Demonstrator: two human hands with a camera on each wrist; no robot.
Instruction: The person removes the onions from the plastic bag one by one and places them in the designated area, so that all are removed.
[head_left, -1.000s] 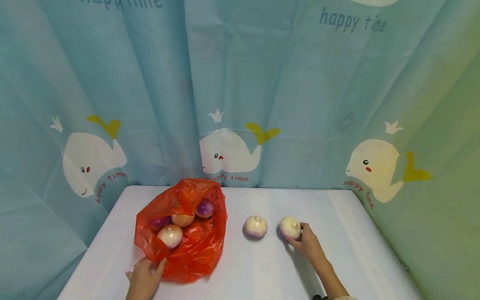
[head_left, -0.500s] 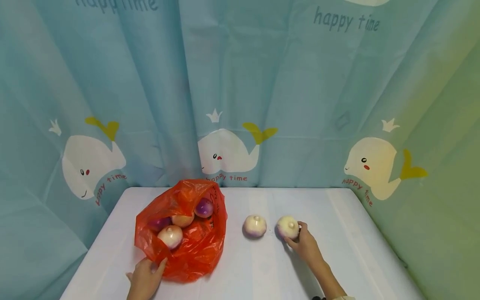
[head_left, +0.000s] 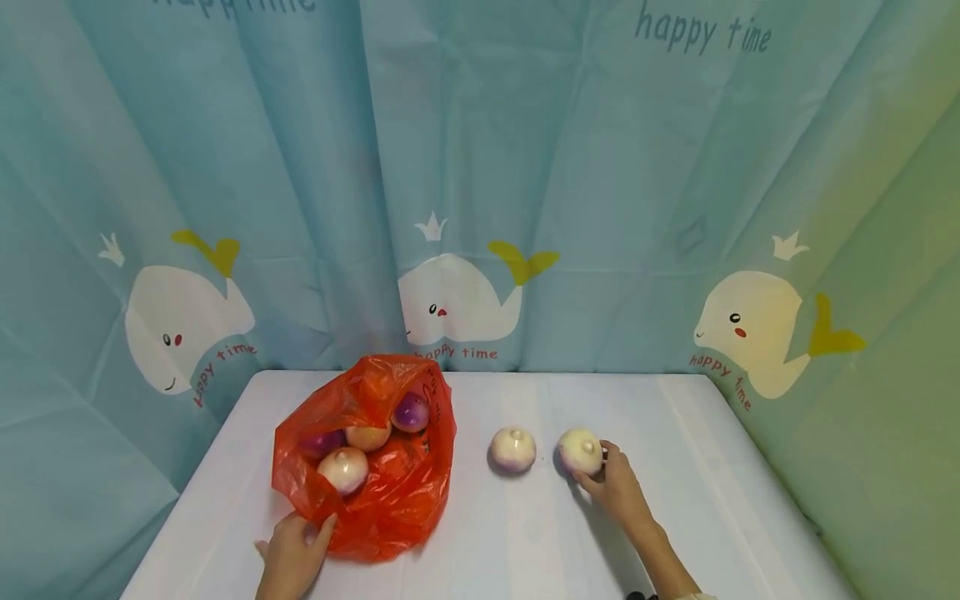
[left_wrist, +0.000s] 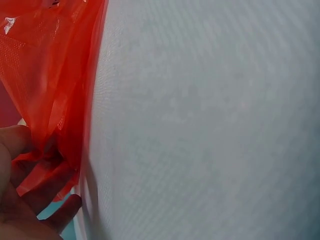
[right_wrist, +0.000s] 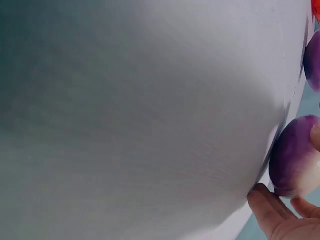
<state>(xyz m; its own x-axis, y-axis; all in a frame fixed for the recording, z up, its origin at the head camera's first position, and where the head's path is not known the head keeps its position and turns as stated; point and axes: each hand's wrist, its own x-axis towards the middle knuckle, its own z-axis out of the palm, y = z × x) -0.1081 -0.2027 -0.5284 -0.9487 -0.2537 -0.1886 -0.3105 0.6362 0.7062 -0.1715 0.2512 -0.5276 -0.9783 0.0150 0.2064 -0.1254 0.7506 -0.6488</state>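
My left hand [head_left: 294,557] pinches the near rim of a red plastic bag [head_left: 397,525], thumb on one side and fingers on the other. The left wrist view shows the bag [left_wrist: 55,75] gathered between those fingers. Inside its mouth lie a white-and-purple onion [head_left: 343,471], a yellowish onion [head_left: 367,437] and purple onions [head_left: 411,412], partly covered by plastic. With thumb and fingers, my right hand [head_left: 618,492] holds the side of a pale onion [head_left: 580,452] at table level. The right wrist view shows its purple underside [right_wrist: 295,155]. Just left of it sits another pale onion [head_left: 513,450], untouched.
All of it is on a white-covered table [head_left: 675,467]. A blue curtain [head_left: 615,208] with printed whales hangs close behind the table's back edge, and a greenish curtain stretch [head_left: 900,333] runs along the right side.
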